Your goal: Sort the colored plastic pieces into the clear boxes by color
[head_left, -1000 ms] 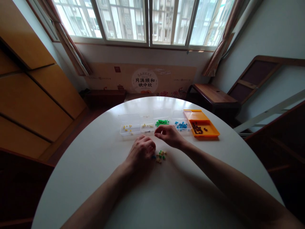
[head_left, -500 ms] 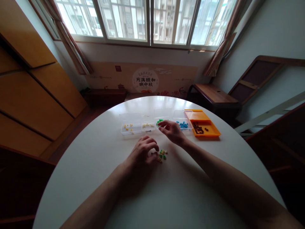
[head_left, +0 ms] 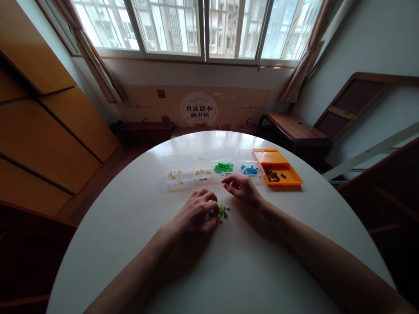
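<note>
A round white table [head_left: 131, 226] bears four clear boxes [head_left: 179, 176], an orange box [head_left: 288, 178] and loose beads [head_left: 223, 212].

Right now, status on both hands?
Left hand fingers on mixed bead pile. Right hand open, empty, short of green bead box. Nothing between.

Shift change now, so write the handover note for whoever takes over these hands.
Left hand: fingers curled at the mixed pile of small pieces, on a blue one; grip unclear.
Right hand: above the table, fingers loosely open, apparently empty.
Done: clear boxes hold yellow pieces, green pieces, blue pieces; orange tray holds dark pieces.
Left: the small mixed pile.
</note>
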`<state>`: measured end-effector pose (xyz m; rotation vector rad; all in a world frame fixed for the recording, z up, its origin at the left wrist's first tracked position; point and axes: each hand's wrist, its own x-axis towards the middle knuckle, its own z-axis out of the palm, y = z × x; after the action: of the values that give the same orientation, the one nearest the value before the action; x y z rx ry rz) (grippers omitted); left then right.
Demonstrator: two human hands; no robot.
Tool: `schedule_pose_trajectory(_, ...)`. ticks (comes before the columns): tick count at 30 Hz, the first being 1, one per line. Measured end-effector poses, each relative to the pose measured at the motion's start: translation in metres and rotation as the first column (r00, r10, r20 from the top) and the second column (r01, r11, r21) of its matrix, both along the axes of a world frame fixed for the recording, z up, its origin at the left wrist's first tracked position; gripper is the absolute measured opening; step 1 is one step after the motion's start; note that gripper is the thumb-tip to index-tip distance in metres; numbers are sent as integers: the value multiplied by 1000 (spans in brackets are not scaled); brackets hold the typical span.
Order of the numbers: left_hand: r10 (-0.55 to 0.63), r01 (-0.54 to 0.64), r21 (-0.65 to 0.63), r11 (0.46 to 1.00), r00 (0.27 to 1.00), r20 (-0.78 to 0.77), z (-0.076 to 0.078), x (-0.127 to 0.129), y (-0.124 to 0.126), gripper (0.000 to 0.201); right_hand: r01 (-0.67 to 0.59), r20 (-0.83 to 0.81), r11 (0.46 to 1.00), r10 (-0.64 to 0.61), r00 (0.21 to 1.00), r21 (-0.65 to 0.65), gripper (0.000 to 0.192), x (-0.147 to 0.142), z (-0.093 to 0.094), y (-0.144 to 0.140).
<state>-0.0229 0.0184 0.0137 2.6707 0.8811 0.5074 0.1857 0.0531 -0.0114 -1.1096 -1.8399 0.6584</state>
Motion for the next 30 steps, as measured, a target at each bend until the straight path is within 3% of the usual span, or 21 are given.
schedule_pose_trajectory(6,11,-9,-31,999,998,66,-1,-2,3,4,-6,-52,999,4,999,-36,15,0,-1,-1)
schedule_pose_trajectory(12,135,-90,-139,986,921,365,-5,-3,13,10,-64,-163,994,49,985,-89,14,-7,4,-10)
schedule_pose_trajectory(15,242,-137,-246,959,849,470,-6,-3,17,15,-68,-162,998,69,984,12,10,-14,9,-20)
schedule_pose_trajectory(21,372,-190,-371,909,772,516,-6,-2,18,26,-22,-58,970,36,998,241,10,-23,13,-33)
schedule_pose_trajectory(30,417,-200,-421,885,744,522,-7,1,16,29,-55,34,961,48,998,272,12,-24,7,-31)
